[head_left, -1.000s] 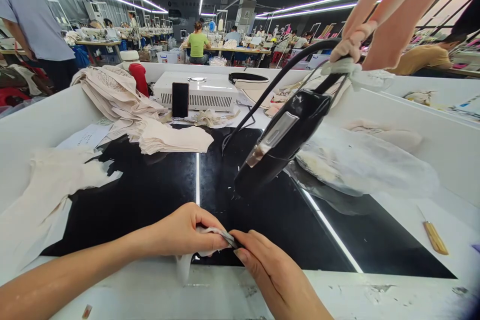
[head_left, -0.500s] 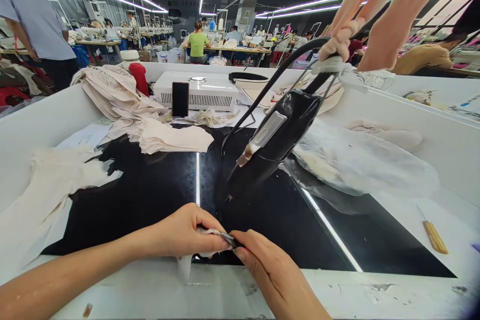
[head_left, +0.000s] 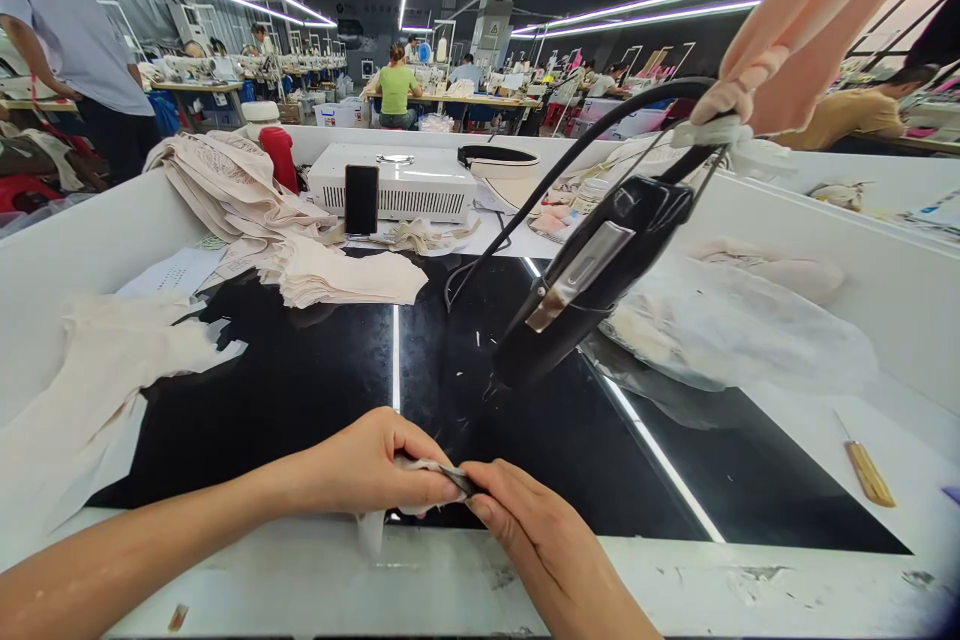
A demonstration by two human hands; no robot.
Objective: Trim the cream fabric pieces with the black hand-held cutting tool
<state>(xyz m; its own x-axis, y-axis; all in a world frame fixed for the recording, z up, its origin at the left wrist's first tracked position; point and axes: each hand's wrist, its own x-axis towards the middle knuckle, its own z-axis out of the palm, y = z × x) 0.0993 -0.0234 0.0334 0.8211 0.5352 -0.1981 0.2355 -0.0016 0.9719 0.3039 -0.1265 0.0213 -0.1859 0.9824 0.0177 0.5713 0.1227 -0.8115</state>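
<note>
My left hand [head_left: 382,465] is closed on a small piece of pale fabric [head_left: 424,463] near the front edge of the black glossy board [head_left: 322,370]. From the right, my right hand [head_left: 521,520] meets it, its thumb and fingers pinched on a small dark metal tool [head_left: 459,482] whose tip lies at the fabric. Palm and fingers hide most of the tool, so its kind is unclear. Above and beyond my hands, a black handheld device [head_left: 592,280] hangs tilted from a knotted pink cloth strap [head_left: 750,80].
Beige fabric pieces [head_left: 337,270] are stacked at the back left, with more fabric [head_left: 97,380] in front. A phone [head_left: 361,200] leans on a white metal box [head_left: 435,185]. A plastic bag [head_left: 735,320] and wooden-handled awl [head_left: 868,472] lie right. People sit at distant tables.
The hanging black device and its pink strap have swung to the right and slightly up. My hands have stayed in the same place with the same hold.
</note>
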